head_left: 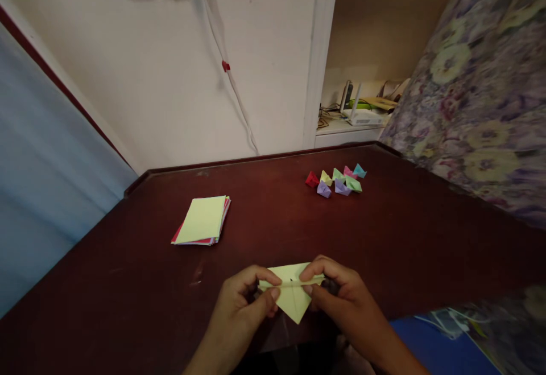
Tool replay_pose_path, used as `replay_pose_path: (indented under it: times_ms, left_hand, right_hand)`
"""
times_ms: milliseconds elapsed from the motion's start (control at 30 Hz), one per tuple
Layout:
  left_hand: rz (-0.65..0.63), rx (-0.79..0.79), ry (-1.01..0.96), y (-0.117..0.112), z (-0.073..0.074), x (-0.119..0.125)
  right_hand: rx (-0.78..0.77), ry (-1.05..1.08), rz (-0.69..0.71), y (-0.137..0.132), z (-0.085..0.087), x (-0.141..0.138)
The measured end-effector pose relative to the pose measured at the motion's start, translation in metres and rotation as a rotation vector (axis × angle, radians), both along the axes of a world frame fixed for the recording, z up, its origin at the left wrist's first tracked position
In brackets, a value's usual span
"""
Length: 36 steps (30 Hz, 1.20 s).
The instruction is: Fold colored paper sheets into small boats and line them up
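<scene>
Between my two hands, close to the table's near edge, is a folded sheet of pale yellow paper (294, 301) with a downward-pointing tip and a raised crease across its middle. My left hand (245, 301) pinches the left end of that crease between thumb and fingers. On the opposite end, my right hand (341, 289) grips the paper in the same pinch. Parts of the paper's sides are covered by my fingers.
A stack of coloured paper sheets (202, 219), yellow on top, lies left on the dark red table (264, 210). Several small folded paper boats (341, 187) stand at the back right. A blue curtain (46, 153) hangs left, a floral curtain (473, 102) right. Beyond is a white router (364, 116).
</scene>
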<state>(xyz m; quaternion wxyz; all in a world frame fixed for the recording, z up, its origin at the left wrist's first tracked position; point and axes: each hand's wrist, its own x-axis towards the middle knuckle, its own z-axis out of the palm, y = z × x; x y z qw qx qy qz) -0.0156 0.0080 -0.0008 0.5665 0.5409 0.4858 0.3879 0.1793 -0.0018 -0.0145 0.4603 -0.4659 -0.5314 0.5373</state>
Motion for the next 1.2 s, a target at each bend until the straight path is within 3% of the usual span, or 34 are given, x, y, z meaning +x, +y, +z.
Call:
replay_pose_path:
  times_ms: [133, 367, 600, 700, 833, 967, 1067, 1200]
  left_hand:
    - [0.042, -0.024, -0.054, 0.001, -0.001, 0.003]
    - [0.007, 0.044, -0.129, -0.001, -0.018, -0.004]
    - [-0.048, 0.082, -0.169, -0.005, -0.021, -0.016]
    - [0.031, 0.091, -0.176, -0.006, -0.018, -0.015]
    - [0.112, 0.101, -0.065, -0.006, -0.014, -0.006]
    - [0.231, 0.025, -0.265, -0.008, -0.018, 0.007]
    - [0.348, -0.040, -0.455, -0.011, -0.018, 0.016]
    - [0.300, -0.210, -0.618, -0.012, -0.012, 0.016]
  right_hand:
    - [-0.035, 0.081, -0.018, 0.000, -0.005, -0.003]
    - [0.008, 0.189, -0.026, -0.003, -0.009, -0.002]
    - [0.123, 0.073, 0.059, -0.007, 0.001, 0.007]
    - [0.134, 0.037, 0.068, -0.009, 0.000, 0.006]
    - [0.099, 0.025, -0.022, -0.009, -0.002, -0.004]
    - [-0.007, 0.202, -0.135, -0.012, -0.006, -0.016]
    - [0.008, 0.265, -0.200, -0.016, -0.013, -0.020]
    - [0.055, 0.353, -0.200, -0.014, -0.022, -0.009]
